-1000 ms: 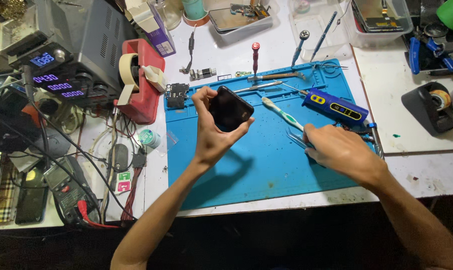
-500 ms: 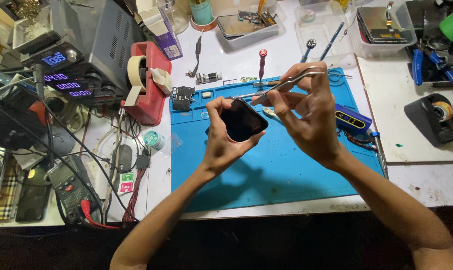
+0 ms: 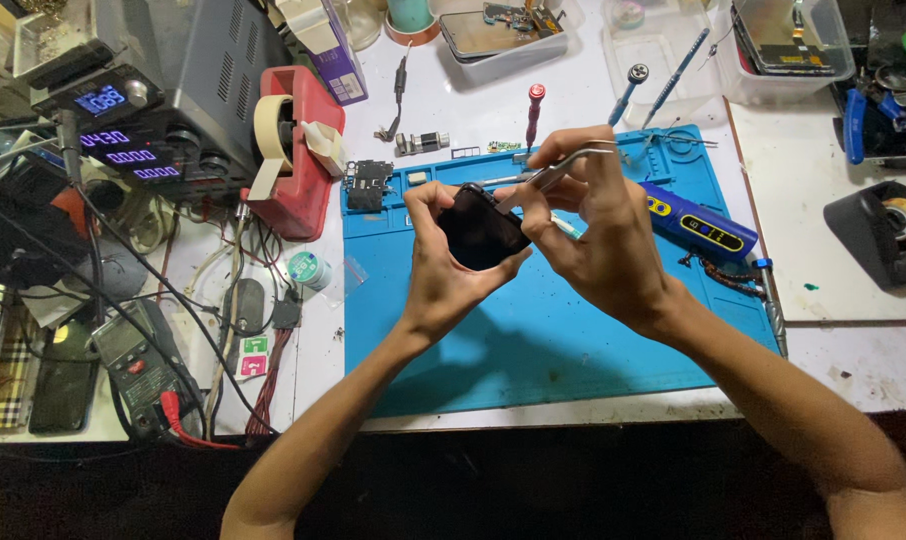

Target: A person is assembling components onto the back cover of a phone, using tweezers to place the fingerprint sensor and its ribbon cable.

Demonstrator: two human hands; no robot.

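My left hand point(image 3: 443, 270) grips a small black device point(image 3: 481, 232), holding it tilted above the blue work mat point(image 3: 533, 345). My right hand point(image 3: 598, 235) pinches metal tweezers point(image 3: 563, 166), whose tips point left toward the top edge of the black device. Both hands meet over the middle of the mat. A blue and yellow handheld tool point(image 3: 695, 226) lies on the mat just right of my right hand.
A red tape dispenser point(image 3: 298, 150) and a bench power supply point(image 3: 163, 100) with lit displays stand at the left. Cables and a multimeter point(image 3: 138, 365) lie at lower left. Screwdrivers point(image 3: 533, 115), clear trays point(image 3: 788, 45) and a black tape holder point(image 3: 888, 235) sit behind and right.
My right hand came from the mat's right side to the black device, bringing the tweezers; their tips now sit at the device's top edge. My left hand tilted the device slightly.
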